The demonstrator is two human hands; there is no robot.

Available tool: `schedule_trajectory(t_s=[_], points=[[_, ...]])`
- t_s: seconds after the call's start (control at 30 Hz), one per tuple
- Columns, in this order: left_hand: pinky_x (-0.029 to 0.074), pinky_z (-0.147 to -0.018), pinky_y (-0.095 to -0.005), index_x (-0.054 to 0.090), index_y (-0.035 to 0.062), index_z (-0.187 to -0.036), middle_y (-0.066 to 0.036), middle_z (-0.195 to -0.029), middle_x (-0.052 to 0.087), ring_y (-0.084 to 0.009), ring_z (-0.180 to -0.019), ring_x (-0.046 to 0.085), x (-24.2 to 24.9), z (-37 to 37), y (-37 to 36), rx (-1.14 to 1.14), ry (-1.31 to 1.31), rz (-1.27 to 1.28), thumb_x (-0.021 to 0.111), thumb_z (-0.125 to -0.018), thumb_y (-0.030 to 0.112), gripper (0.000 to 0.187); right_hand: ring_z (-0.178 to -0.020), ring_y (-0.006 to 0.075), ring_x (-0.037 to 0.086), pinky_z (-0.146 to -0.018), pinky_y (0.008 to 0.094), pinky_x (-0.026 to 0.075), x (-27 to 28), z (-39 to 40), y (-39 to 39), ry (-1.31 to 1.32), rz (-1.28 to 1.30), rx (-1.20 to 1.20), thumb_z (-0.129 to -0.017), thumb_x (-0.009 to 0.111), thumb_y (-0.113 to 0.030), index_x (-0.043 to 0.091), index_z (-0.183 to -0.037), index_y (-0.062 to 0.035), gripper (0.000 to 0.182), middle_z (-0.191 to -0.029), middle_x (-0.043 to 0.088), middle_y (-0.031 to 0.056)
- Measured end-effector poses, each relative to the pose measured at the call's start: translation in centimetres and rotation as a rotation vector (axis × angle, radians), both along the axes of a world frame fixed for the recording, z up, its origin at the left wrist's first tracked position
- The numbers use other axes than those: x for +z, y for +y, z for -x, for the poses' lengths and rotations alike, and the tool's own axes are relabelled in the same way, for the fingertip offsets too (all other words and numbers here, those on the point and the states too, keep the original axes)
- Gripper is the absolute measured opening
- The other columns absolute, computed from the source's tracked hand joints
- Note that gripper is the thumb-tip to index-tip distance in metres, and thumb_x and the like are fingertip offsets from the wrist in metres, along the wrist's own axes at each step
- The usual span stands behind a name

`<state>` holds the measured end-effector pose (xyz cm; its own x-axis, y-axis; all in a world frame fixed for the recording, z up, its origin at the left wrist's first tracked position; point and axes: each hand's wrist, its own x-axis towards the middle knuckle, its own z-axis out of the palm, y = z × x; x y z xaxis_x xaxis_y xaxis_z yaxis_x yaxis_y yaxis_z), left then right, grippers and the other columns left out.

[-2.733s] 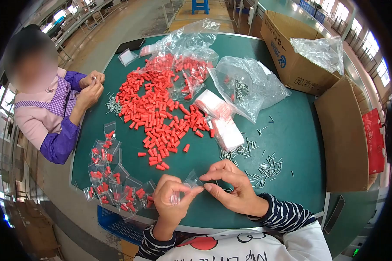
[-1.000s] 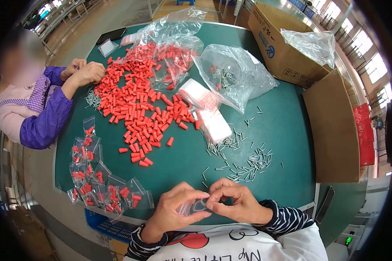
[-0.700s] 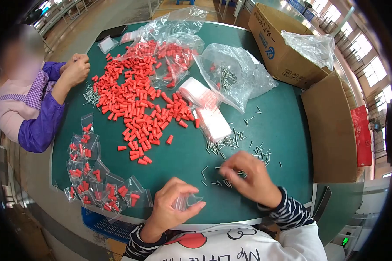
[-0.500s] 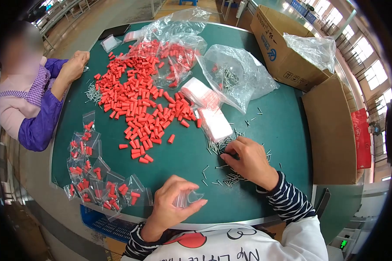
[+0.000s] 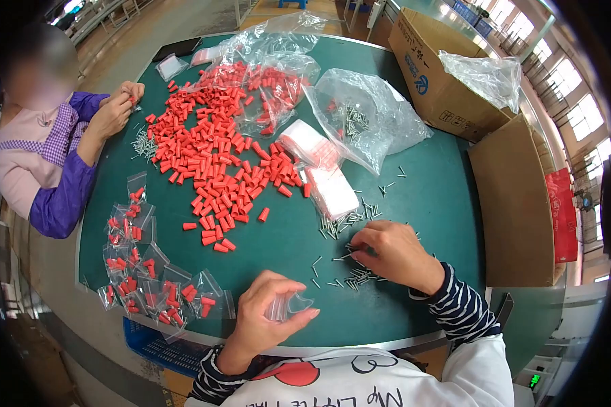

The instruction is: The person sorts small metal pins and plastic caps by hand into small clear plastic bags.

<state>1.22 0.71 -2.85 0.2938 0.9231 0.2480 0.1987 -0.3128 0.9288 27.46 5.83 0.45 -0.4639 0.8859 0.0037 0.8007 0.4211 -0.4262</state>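
My left hand (image 5: 270, 313) is curled around a small clear plastic bag (image 5: 286, 305) near the front edge of the green table (image 5: 251, 258). Over the loose screws (image 5: 360, 277), my right hand (image 5: 392, 252) has its thumb and fingers together; a screw shows at the fingertips. Small white bags with red lines (image 5: 332, 192) lie in a stack just beyond that hand. A large heap of red caps (image 5: 214, 152) covers the table's left middle. Filled small bags with red caps (image 5: 173, 298) lie at the front left.
Across the left corner, a co-worker's hands (image 5: 114, 112) hold something small beside a little screw pile (image 5: 144, 144). A large clear bag with screws (image 5: 370, 119) lies at the back. Cardboard boxes (image 5: 516, 203) line the right edge; a blue basket (image 5: 163, 349) is below the front edge.
My right hand has moved slightly right and nearer to me over the screws. The co-worker's hands have come together, with something red between them. My left hand has barely moved.
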Motion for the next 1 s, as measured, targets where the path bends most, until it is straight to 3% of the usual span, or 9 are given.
schedule_trajectory(t_s=[0.27,0.37,0.47,0.57,0.6,0.7,0.77,0.87,1.0], points=[[0.047,-0.066,-0.0264,0.065,0.0040,-0.097,-0.006,-0.089,0.060,-0.0147,-0.075,0.056,0.2,0.1,0.0,0.038,-0.003,-0.013,0.088,-0.062,0.006,0.041,-0.071,0.0307,0.065,-0.061,0.0429,0.052,-0.2,2.1,0.3,-0.245,-0.048,0.107,-0.072,0.065,-0.014,0.060,-0.074,-0.0016,0.013,-0.074,0.062,0.0125],[0.047,-0.068,-0.0264,0.065,0.0038,-0.098,-0.006,-0.090,0.060,-0.0145,-0.077,0.056,0.0,0.3,-0.1,0.058,-0.014,-0.006,0.087,-0.063,0.005,0.042,-0.070,0.0314,0.065,-0.061,0.0433,0.052,-0.2,1.8,0.6,-0.162,0.032,0.105,-0.071,0.065,-0.014,0.061,-0.075,-0.0021,0.013,-0.075,0.063,0.0120],[0.047,-0.070,-0.0262,0.064,0.0036,-0.101,-0.005,-0.093,0.059,-0.0138,-0.079,0.056,-0.6,0.8,-0.3,0.079,-0.047,0.037,0.087,-0.064,0.005,0.044,-0.066,0.0262,0.064,-0.057,0.0394,0.050,-1.0,1.3,0.4,0.107,0.079,0.071,-0.071,0.068,-0.012,0.064,-0.079,-0.0023,0.013,-0.074,0.063,0.0102],[0.047,-0.072,-0.0262,0.064,0.0034,-0.104,-0.005,-0.095,0.058,-0.0131,-0.082,0.056,-0.7,1.0,-0.2,0.100,-0.077,0.056,0.087,-0.065,0.005,0.046,-0.063,0.0181,0.061,-0.055,0.0329,0.048,-1.0,2.7,-0.4,0.527,0.294,-0.006,-0.072,0.073,-0.009,0.066,-0.083,-0.0028,0.015,-0.073,0.061,0.0067],[0.047,-0.072,-0.0262,0.064,0.0034,-0.105,-0.005,-0.096,0.058,-0.0131,-0.082,0.056,-0.7,1.0,-0.2,0.103,-0.073,0.055,0.087,-0.065,0.005,0.047,-0.061,0.0112,0.054,-0.054,0.0266,0.044,-0.4,3.4,-0.6,0.606,0.331,-0.025,-0.075,0.075,-0.006,0.067,-0.085,-0.0025,0.013,-0.070,0.056,0.0034],[0.048,-0.071,-0.0269,0.064,0.0037,-0.105,-0.005,-0.095,0.059,-0.0139,-0.081,0.057,-0.6,0.9,0.0,0.114,-0.078,0.041,0.088,-0.065,0.006,0.047,-0.062,0.0081,0.052,-0.054,0.0226,0.040,0.4,5.3,-0.7,0.754,0.293,0.074,-0.077,0.074,-0.002,0.068,-0.086,-0.0030,0.011,-0.074,0.059,0.0016],[0.050,-0.068,-0.0279,0.065,0.0045,-0.104,-0.006,-0.092,0.060,-0.0155,-0.077,0.059,-0.7,0.8,0.2,0.142,-0.103,0.018,0.088,-0.064,0.008,0.046,-0.065,0.0083,0.051,-0.056,0.0222,0.040,0.8,6.2,-0.8,0.813,0.340,0.132,-0.077,0.073,-0.002,0.071,-0.090,-0.0031,0.014,-0.080,0.059,0.0011],[0.049,-0.073,-0.0285,0.063,0.0029,-0.106,-0.006,-0.097,0.059,-0.0153,-0.085,0.058,-0.9,1.0,0.1,0.147,-0.082,0.031,0.088,-0.064,0.006,0.049,-0.070,0.0093,0.053,-0.058,0.0231,0.042,1.2,7.2,-1.1,0.849,0.400,0.187,-0.079,0.074,-0.001,0.072,-0.095,-0.0036,0.017,-0.085,0.060,0.0024],[0.050,-0.072,-0.0294,0.063,0.0032,-0.104,-0.006,-0.093,0.060,-0.0164,-0.082,0.059,-1.2,1.1,0.3,0.169,-0.014,-0.036,0.089,-0.063,0.008,0.049,-0.077,0.0141,0.058,-0.063,0.0264,0.046,1.6,8.1,-0.5,0.779,0.310,0.173,-0.081,0.073,-0.002,0.071,-0.098,-0.0038,0.018,-0.090,0.062,0.0048]])
